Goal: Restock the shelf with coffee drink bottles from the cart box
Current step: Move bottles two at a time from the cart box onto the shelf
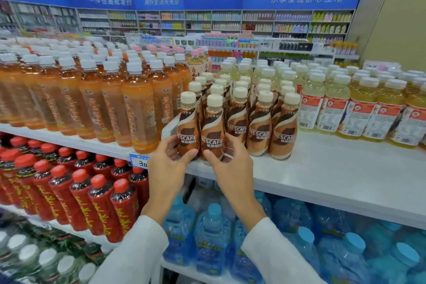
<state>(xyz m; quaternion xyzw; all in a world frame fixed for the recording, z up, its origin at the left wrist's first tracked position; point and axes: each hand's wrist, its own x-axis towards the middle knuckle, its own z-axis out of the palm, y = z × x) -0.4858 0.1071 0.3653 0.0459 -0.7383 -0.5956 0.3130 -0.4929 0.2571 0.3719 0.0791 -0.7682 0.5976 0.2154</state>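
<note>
Supermarket aisle, white top shelf [322, 168] running across, orange tea bottles [138, 108] crowding its left. Seen from the head: left hand [168, 163] wrapped round the lower body of the left coffee bottle [187, 131], right hand [232, 163] likewise round the right coffee bottle [213, 131], both upright, touching, at the shelf's front edge beside the standing coffee rows [260, 127]. Likely light, stiff plastic, sleeve smooth and possibly slick; low grip sensible for sliding back, tall narrow shape prone to tipping. Cart box out of view.
</note>
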